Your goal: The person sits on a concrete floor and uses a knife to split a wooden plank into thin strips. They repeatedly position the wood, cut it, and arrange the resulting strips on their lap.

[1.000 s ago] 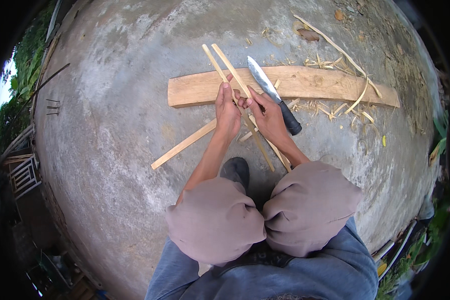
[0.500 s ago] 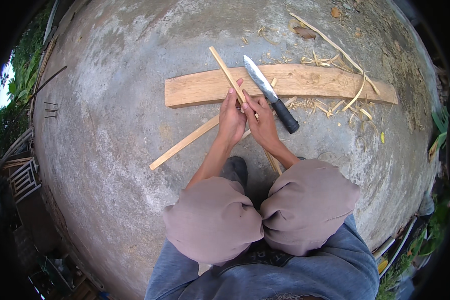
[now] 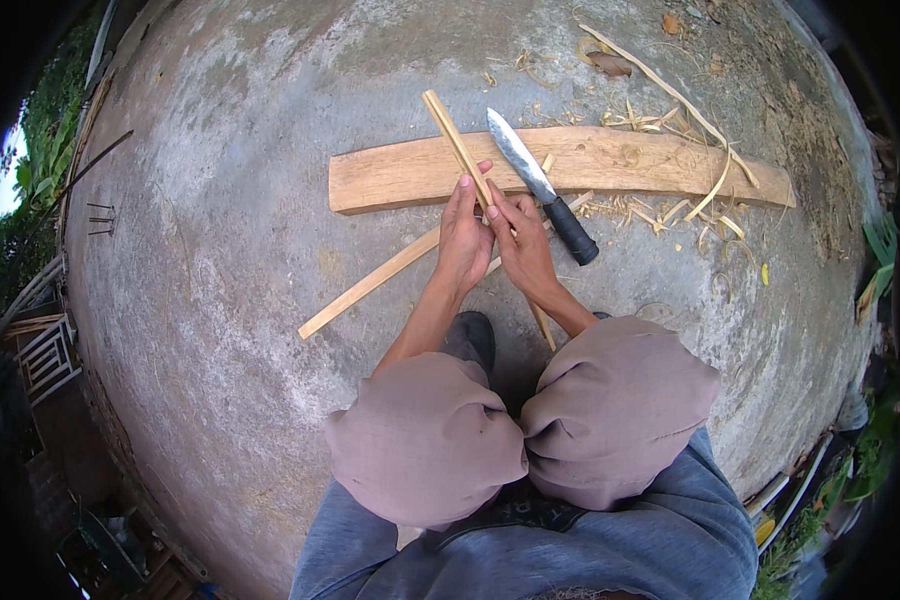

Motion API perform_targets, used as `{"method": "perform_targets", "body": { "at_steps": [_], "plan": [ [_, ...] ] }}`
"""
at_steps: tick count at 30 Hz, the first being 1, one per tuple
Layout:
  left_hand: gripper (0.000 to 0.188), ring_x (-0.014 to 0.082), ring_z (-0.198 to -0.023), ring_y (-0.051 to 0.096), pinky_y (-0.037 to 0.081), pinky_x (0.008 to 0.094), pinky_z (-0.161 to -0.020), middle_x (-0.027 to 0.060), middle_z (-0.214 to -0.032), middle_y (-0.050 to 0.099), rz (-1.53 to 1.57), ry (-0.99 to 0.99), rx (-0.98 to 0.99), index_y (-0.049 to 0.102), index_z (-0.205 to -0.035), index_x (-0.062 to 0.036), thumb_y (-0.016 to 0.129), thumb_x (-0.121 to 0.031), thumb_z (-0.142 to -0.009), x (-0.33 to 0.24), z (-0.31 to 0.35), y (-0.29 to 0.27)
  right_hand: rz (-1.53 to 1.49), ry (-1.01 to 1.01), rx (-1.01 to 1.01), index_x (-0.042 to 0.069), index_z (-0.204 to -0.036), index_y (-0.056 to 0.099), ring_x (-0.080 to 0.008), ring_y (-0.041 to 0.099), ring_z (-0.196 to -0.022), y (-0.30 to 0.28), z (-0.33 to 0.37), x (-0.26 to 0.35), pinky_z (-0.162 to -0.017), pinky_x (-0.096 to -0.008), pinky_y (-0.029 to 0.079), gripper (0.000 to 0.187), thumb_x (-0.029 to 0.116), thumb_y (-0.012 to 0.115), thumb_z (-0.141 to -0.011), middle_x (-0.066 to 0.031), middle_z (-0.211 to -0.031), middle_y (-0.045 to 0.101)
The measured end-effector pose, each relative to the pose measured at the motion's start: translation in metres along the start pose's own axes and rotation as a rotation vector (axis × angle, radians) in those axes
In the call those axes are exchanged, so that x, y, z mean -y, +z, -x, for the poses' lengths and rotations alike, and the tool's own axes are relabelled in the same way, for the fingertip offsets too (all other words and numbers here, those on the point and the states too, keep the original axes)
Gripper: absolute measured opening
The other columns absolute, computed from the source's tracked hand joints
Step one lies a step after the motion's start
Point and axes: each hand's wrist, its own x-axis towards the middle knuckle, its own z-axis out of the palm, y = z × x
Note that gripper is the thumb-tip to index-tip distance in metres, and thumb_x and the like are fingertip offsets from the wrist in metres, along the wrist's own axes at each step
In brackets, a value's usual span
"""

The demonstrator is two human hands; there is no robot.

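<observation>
Left hand (image 3: pixel 464 238): closed around the bamboo strip (image 3: pixel 457 148), fingers wrapped over its middle, thumb side toward the right hand.
Right hand (image 3: pixel 523 245): clamped on the same strip just beside the left hand, the two hands touching.
Bamboo strip: thin, pale yellow, slanted; upper end pointed up and left across the plank (image 3: pixel 620 160), lower end came out below the right hand toward the knees (image 3: pixel 530 420).
Knife (image 3: pixel 542 187): lay flat, just right of the hands, untouched; grey blade on the plank pointing up-left, black handle off the plank's near edge on the ground.
Plank: long, light-brown, slightly bowed, lying crosswise beyond the hands.
Second strip (image 3: pixel 368 285): flat, pale, on the ground left of the hands, running down-left from under the left hand.
Shavings (image 3: pixel 675 205): curled pale slivers scattered on and beside the plank's right half.
Concrete floor (image 3: pixel 220 200): grey, rough, stained; carried everything.
Posture: person crouched, knees drawn together, forearms passing between them.
</observation>
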Motion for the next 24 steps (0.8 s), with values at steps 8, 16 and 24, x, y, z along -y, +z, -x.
{"method": "perform_targets", "body": {
  "at_steps": [8, 16, 24],
  "plan": [
    [0.052, 0.0183, -0.11, 0.056, 0.051, 0.0372, -0.105, 0.0062, -0.11, 0.057, 0.02, -0.018, 0.006, 0.046, -0.146, -0.0036, 0.043, -0.042, -0.111, 0.0, 0.0, -0.002, -0.004, -0.012, -0.004, 0.004, -0.144, 0.06, -0.0234, 0.055, -0.091, -0.001, 0.001, 0.001, -0.083, -0.0352, 0.047, 0.04, 0.016, 0.056, -0.106, -0.0134, -0.097, 0.055],
    [0.046, 0.0186, -0.114, 0.057, 0.052, 0.0363, -0.103, 0.0061, -0.115, 0.058, 0.062, -0.029, -0.026, 0.052, -0.14, -0.0027, 0.047, -0.038, -0.111, 0.002, -0.001, 0.0, -0.018, -0.028, 0.008, 0.004, -0.139, 0.062, -0.0221, 0.056, -0.091, -0.002, 0.003, -0.008, -0.082, -0.0341, 0.046, 0.036, 0.017, 0.057, -0.106, -0.011, -0.098, 0.056],
    [0.047, 0.0268, -0.13, 0.053, 0.05, 0.0439, -0.11, 0.0092, -0.136, 0.054, 0.024, -0.046, -0.051, 0.052, -0.139, -0.0026, 0.055, -0.037, -0.108, 0.007, -0.003, -0.012, -0.025, 0.074, 0.151, 0.005, -0.14, 0.062, -0.0245, 0.056, -0.089, -0.011, 0.003, -0.013, -0.081, -0.0352, 0.046, 0.04, 0.026, 0.055, -0.107, -0.0128, -0.091, 0.055]
  ]
}}
